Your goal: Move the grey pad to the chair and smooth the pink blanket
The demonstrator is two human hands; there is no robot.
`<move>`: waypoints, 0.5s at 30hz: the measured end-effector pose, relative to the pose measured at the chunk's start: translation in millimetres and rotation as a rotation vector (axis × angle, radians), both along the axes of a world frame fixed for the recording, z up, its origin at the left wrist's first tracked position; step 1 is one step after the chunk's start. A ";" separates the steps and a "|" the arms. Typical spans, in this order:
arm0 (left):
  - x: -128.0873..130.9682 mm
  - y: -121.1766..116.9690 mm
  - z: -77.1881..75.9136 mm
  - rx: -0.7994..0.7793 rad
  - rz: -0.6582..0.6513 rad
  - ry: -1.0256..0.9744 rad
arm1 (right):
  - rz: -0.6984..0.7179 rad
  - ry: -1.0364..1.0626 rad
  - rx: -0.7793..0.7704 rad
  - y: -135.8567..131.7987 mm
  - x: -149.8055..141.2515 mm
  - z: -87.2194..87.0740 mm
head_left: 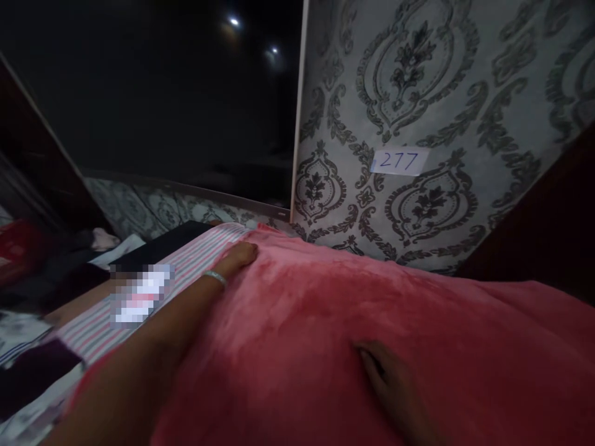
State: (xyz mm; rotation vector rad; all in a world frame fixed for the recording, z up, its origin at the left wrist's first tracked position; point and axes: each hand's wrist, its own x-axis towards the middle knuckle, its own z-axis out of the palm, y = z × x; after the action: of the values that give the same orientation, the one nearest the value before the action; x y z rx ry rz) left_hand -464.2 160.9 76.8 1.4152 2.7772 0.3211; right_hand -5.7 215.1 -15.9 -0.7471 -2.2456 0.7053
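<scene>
A pink plush blanket [297, 347] spreads across the foreground and reaches to the wall. My left hand [240, 254], with a pale bracelet at its wrist, is at the blanket's far left side beside a striped cloth [198, 251]. Its fingers are curled and closed on the blanket there. Lower right, my right hand [383, 365] rests on the blanket, thumb and forefinger drawn together on the fabric. Dim light hides its other fingers. Around the right hand the fabric lies mostly smooth, with darker brushed patches in its pile.
A large dark screen [186, 105] stands behind the blanket, against patterned wallpaper [413, 68]. A paper label [400, 161] reading 277 is on the wall. At left are a black flat object [162, 243], a pixelated patch, a dark purple cloth [41, 375] and a red item [21, 248].
</scene>
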 end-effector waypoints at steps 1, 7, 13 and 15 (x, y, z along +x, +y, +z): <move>5.1 -20.0 2.4 -0.005 0.002 -0.009 | -0.001 0.000 0.001 1.0 -0.4 -1.5; 47.0 -151.4 3.4 0.001 0.088 -0.057 | -0.013 0.009 0.007 4.1 -3.7 -5.4; 70.6 -222.3 3.1 0.024 0.199 -0.155 | -0.012 -0.059 0.032 4.3 -9.1 -3.0; 74.1 -231.4 3.3 0.033 0.237 -0.163 | -0.030 -0.112 0.032 0.1 -8.3 -0.9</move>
State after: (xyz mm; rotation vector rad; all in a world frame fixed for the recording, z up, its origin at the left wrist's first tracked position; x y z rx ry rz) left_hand -390.1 -70.6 80.1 1.0135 2.8154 0.4642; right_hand -13.9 215.2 -16.8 -0.8205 -2.3357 0.6256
